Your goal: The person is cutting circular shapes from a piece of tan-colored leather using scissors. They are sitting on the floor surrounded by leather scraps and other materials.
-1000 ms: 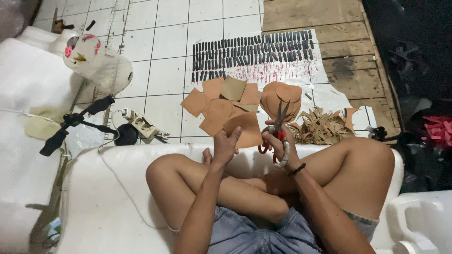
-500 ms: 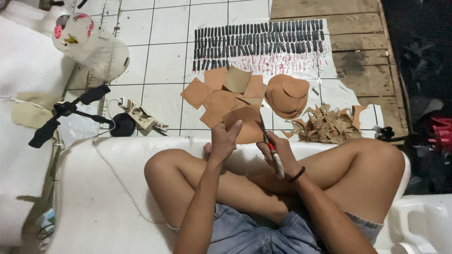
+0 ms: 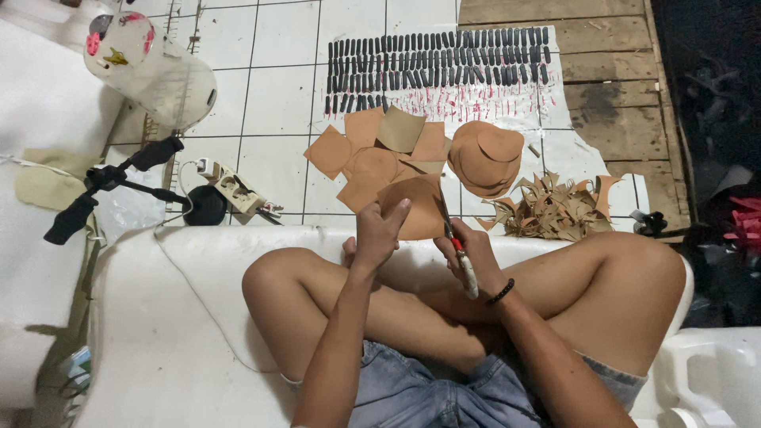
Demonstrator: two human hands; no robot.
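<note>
tan leather piece [image 3: 416, 210] | held upright | scissors [image 3: 456, 242] cutting its right edge

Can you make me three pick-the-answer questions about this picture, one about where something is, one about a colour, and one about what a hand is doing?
1. Where does the pile of scraps lie?
A. right of the round stack
B. on the person's knee
C. under the black stand

2. What colour is the sheet being cut?
A. blue
B. brown
C. green

3. What is the right hand doing?
A. resting open on the floor
B. holding a cup
C. gripping scissors

Answers: 1 A, the scraps sit on the floor to the right of the round pieces. 2 B, the sheet is tan-brown. 3 C, its fingers wrap the handles while the left hand holds the sheet.
</note>
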